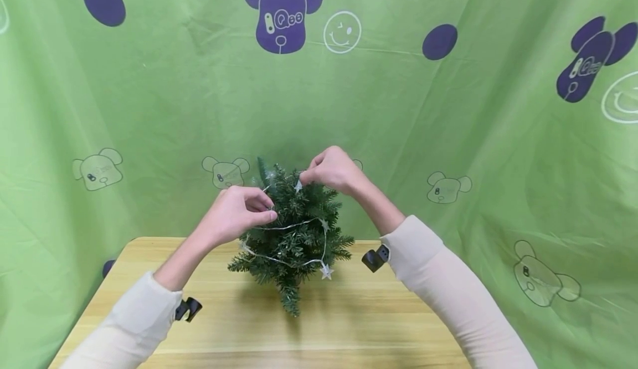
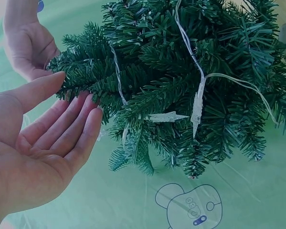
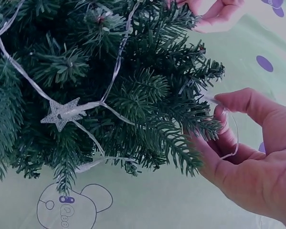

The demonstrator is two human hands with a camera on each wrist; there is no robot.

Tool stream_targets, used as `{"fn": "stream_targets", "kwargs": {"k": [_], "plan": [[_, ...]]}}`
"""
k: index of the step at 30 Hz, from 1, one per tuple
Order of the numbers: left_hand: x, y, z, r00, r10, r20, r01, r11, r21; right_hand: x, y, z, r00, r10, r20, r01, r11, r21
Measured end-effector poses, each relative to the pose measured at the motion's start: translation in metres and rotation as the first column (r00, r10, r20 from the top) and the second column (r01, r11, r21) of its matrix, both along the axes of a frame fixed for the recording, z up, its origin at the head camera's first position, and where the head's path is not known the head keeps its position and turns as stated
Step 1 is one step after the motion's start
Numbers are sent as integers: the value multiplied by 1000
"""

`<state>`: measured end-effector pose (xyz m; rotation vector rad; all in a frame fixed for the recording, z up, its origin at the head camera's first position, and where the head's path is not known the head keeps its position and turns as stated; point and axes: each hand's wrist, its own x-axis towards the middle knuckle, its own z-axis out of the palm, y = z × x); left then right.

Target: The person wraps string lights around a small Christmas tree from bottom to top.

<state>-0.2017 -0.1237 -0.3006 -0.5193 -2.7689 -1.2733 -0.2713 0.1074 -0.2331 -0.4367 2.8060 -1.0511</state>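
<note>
A small artificial Christmas tree (image 1: 294,236) stands on the table, wound with a string of clear star lights. My right hand (image 1: 335,169) is at the upper right of the tree. Its thumb and index finger pinch a star light (image 1: 298,186), and a thin wire loops by the fingers in the right wrist view. On the tree's left side my left hand (image 1: 239,211) has loosely bent fingers beside a branch tip. In the left wrist view the palm shows and the left fingers (image 2: 80,129) touch or nearly touch the needles. Another star light (image 1: 326,272) hangs low at the front.
The wooden table (image 1: 199,330) extends in front of the tree. Green cloth (image 1: 389,125) with printed bears hangs behind and at both sides. Light wire (image 1: 284,227) crosses the front of the branches.
</note>
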Motion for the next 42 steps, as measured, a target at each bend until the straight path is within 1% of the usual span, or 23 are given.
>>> {"fn": "stream_targets", "kwargs": {"k": [4,9,12,14,16,19,26,28,32,36,38,42], "plan": [[0,0,-1,1000,1,-5,-1,1000,-2,1,-6,-1,999,-33,-3,33,999,39],[0,0,-1,1000,-3,-10,3,1000,5,4,-19,-1,997,-76,-19,77,995,58],[1,1,-1,1000,-4,-9,4,1000,9,8,-27,-2,996,-67,-57,72,994,84],[1,1,-1,1000,-4,-9,4,1000,12,10,-32,-4,995,-46,-92,56,992,111],[1,1,0,1000,-5,-11,5,1000,15,11,-35,-6,991,-28,-130,47,989,141],[1,2,0,1000,-7,-11,7,1000,19,12,-36,-8,987,-16,-163,42,986,162],[1,1,0,1000,-4,-9,4,1000,16,13,-35,-12,991,-7,-134,28,987,156],[1,1,0,1000,-4,-8,4,1000,13,13,-32,-11,990,4,-143,22,984,178],[1,0,0,1000,-6,-2,6,1000,7,15,-25,-6,992,27,-127,0,977,211],[1,0,2,1000,-4,-1,4,1000,6,16,-17,0,994,59,-87,-38,974,223],[2,0,2,1000,-3,-1,3,1000,5,16,-14,2,995,70,-65,-54,975,214],[2,-1,2,1000,-4,2,4,1000,4,18,-7,6,995,88,-53,-76,977,197]]}}
